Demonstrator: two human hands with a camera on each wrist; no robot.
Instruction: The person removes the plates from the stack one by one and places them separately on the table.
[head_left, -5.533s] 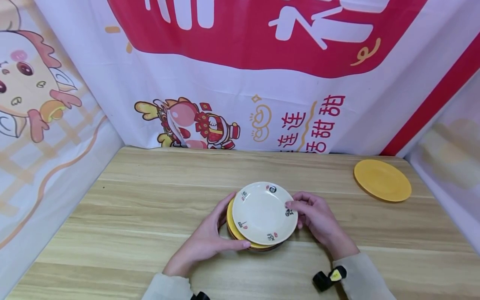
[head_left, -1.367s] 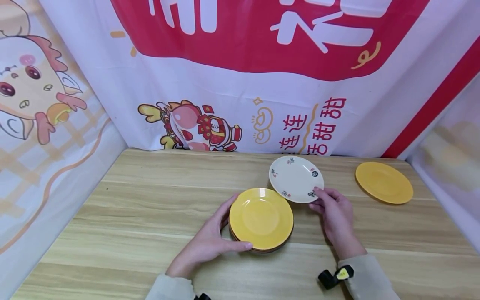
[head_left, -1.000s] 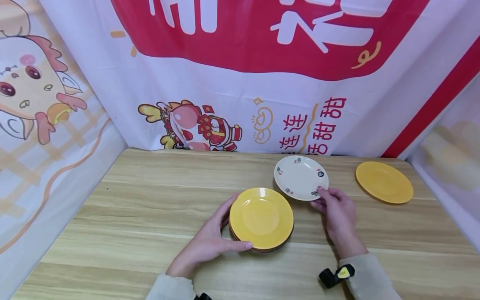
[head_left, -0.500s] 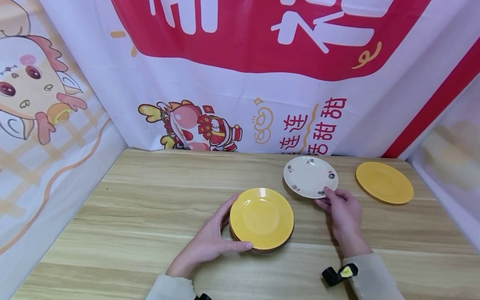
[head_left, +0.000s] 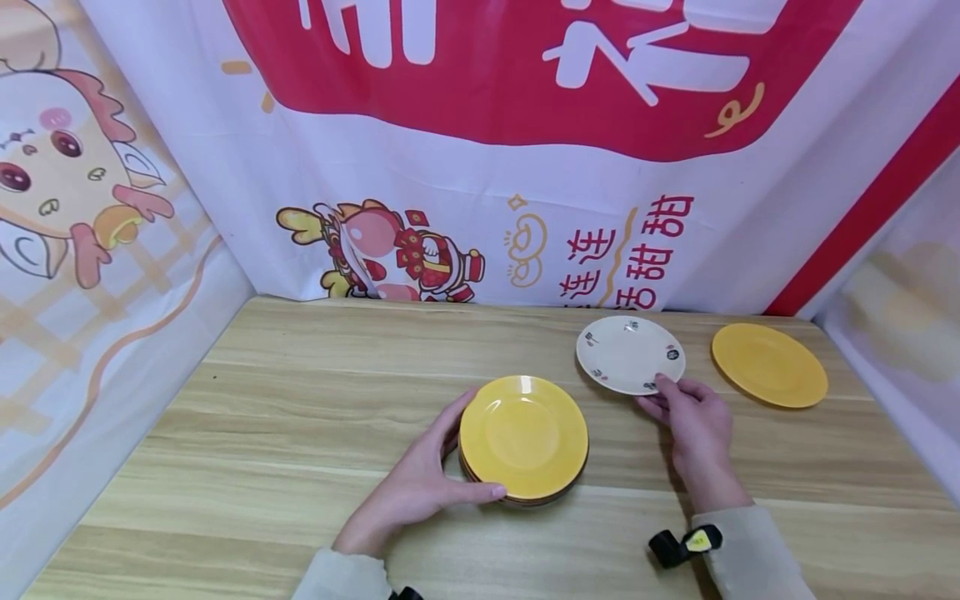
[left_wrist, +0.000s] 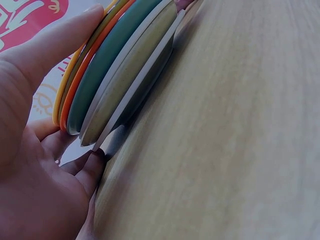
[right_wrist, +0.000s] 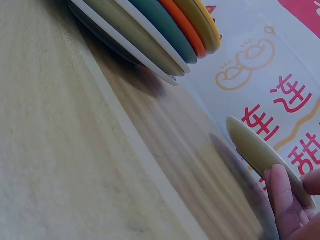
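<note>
A stack of plates [head_left: 522,437] stands mid-table with a yellow plate on top. In the left wrist view its edges [left_wrist: 95,90] show yellow, orange, green and pale rims. My left hand [head_left: 426,475] holds the stack from the left, thumb along the near rim and fingers round the far side. Beyond it to the right, a white plate [head_left: 628,354] with small printed motifs is pinched at its near right rim by my right hand [head_left: 697,425], thumb on top and fingers beneath. In the right wrist view this white plate [right_wrist: 265,155] hangs tilted above the table, over its shadow.
A single yellow plate [head_left: 768,365] lies at the back right of the wooden table [head_left: 300,400], just right of the white one. A printed cloth [head_left: 480,225] hangs along the back edge, with further cloths at both sides.
My right hand has lifted the white plate off the stack and carried it back and right, slowing lately. This uncovers the yellow top plate. My left hand stays on the stack.
</note>
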